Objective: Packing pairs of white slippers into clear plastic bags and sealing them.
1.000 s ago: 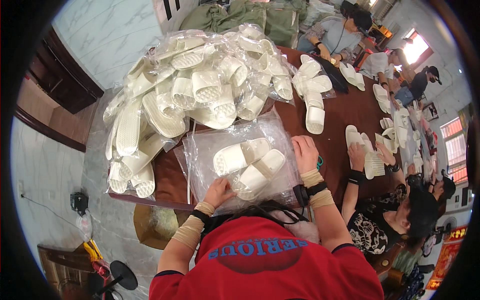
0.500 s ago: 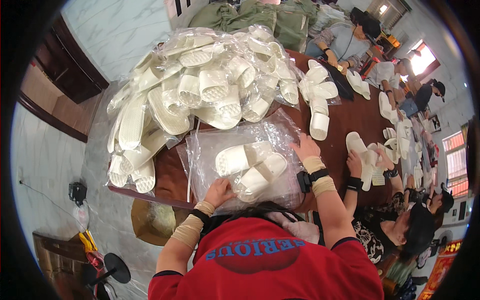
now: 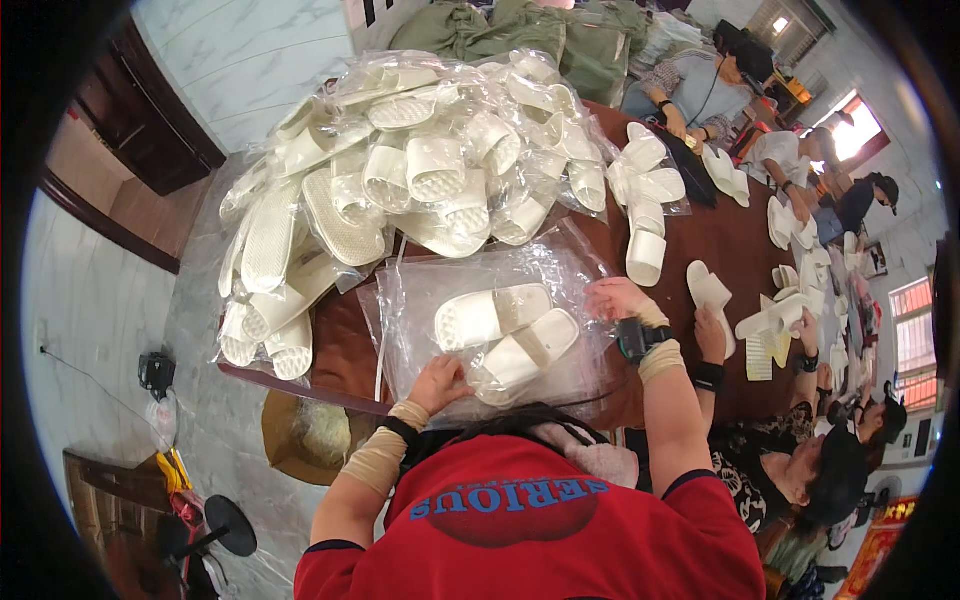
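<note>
At the near edge of the brown table (image 3: 730, 250), the person's left hand (image 3: 440, 382) rests with fingers curled on the near edge of a clear plastic bag (image 3: 420, 300) that holds a pair of white slippers (image 3: 505, 330) lying side by side. The right hand (image 3: 615, 297) lies flat, fingers spread, on the bag's right edge. Behind the bag rises a heap of bagged white slippers (image 3: 400, 180). Loose slippers (image 3: 645, 255) lie to the right.
</note>
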Demonstrator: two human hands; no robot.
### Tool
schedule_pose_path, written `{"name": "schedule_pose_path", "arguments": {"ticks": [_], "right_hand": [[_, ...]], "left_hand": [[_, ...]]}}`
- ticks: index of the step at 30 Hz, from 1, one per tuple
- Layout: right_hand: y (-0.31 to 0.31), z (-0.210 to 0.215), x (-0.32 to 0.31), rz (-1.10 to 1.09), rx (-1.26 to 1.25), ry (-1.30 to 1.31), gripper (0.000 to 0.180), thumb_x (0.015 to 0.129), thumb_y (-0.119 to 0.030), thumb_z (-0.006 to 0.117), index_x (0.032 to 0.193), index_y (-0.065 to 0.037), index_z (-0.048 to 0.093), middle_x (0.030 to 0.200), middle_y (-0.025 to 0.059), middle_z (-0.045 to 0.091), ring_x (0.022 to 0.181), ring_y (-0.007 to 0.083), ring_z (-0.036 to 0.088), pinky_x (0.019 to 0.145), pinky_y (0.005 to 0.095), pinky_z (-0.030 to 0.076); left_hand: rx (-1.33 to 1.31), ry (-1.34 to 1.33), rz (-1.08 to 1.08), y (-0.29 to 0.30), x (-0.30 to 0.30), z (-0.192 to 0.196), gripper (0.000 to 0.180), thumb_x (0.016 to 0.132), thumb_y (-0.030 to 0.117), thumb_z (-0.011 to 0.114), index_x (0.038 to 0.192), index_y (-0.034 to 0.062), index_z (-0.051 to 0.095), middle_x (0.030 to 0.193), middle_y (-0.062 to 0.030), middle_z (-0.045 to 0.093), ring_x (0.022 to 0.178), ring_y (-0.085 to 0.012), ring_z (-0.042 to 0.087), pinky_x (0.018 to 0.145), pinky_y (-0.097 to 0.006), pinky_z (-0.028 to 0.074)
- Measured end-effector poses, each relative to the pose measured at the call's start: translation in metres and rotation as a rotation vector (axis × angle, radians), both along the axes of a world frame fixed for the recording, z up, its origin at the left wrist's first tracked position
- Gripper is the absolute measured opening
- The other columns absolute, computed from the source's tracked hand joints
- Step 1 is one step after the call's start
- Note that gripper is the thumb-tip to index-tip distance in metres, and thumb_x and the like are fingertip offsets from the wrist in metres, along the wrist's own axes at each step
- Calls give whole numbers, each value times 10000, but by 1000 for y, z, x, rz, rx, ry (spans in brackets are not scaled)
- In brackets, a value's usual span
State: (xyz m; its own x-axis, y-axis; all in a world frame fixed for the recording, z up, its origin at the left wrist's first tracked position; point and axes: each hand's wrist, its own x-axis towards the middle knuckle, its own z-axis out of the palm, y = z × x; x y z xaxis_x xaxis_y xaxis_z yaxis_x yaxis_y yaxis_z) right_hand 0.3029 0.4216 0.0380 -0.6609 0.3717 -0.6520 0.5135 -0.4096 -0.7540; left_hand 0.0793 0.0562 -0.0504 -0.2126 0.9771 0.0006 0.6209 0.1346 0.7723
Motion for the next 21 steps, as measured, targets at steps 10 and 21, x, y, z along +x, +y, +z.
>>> {"name": "schedule_pose_path", "arguments": {"ticks": [10, 21], "right_hand": [[-11, -56, -18, 508, 402, -10, 516, 763, -116, 711, 1232, 1, 529, 1188, 140, 605, 1097, 228, 558, 952, 330, 436], [-40, -97, -30, 249, 260, 267, 408, 751, -58, 740, 1095, -35, 522, 1065, 76, 607, 1021, 194, 560, 916, 333, 434]], "left_hand": [[40, -53, -10, -1, -1, -3, 384, 735, 332, 738, 889, 52, 525, 883, -120, 551, 889, -321, 528, 796, -405, 430], [-30, -96, 13, -3, -1, 6, 394, 729, 307, 743, 907, 44, 510, 870, -122, 544, 868, -311, 523, 784, -397, 432]]}}
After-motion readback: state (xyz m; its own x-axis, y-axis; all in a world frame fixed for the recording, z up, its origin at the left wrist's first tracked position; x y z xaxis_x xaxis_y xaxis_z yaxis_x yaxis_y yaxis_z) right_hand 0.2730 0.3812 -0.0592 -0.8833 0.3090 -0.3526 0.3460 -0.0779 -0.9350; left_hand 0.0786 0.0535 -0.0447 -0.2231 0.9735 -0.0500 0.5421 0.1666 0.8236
